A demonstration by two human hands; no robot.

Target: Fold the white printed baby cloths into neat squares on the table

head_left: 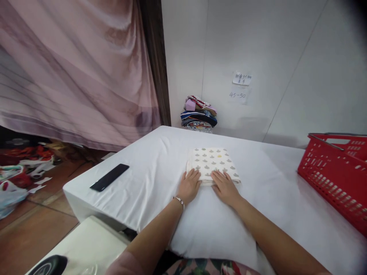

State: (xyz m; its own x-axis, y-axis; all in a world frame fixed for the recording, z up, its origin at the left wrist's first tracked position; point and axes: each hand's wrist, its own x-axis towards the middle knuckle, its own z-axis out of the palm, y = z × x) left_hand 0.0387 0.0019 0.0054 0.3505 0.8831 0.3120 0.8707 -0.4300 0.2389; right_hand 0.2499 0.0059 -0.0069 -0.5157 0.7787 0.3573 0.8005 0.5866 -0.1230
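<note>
A folded cream cloth (211, 162) with small grey prints lies on the white-covered table (149, 168). My left hand (189, 185) rests flat at its near left edge, fingers stretched out and touching the cloth. My right hand (225, 186) lies flat at the near right edge, fingers spread over the fold. Neither hand grips anything. A thin bracelet sits on my left wrist.
A black phone (109, 177) lies near the table's left edge. A red plastic basket (335, 173) stands at the right. A stack of folded clothes (198, 114) sits at the far corner by the wall. A pink curtain (71, 72) hangs left; bags litter the floor.
</note>
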